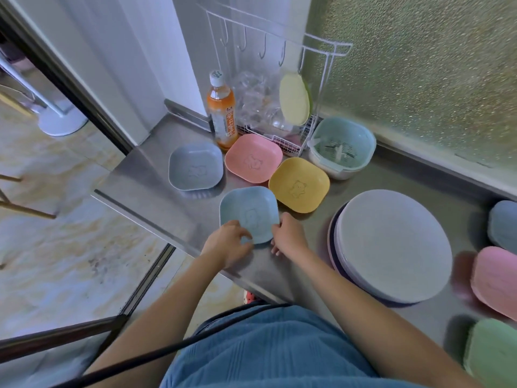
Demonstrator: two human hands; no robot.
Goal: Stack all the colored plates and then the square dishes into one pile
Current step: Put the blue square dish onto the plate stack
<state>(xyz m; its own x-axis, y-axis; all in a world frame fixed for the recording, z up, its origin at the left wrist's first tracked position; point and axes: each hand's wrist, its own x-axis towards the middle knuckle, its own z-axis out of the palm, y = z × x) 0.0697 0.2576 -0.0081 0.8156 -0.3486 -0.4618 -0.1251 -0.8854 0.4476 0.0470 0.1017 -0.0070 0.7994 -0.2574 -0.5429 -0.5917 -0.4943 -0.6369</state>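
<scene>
While both hands close on it, the light blue square dish (249, 214) sits on the steel desk (156, 175) near its front edge: the left hand (229, 242) has its fingers (246, 233) curled over the dish's near rim, and the right hand (288, 233) pinches the near right corner. Just beyond that dish lie a yellow square dish (298, 184), a pink square dish (253, 157) and a grey-blue square dish (195, 166). To the right of the held dish stands the pile of round plates (391, 247), a pale grey one on top. Farther right of the pile, at the picture's edge, are a blue dish (503, 222), a pink dish (495, 278) and a green dish (492, 357).
</scene>
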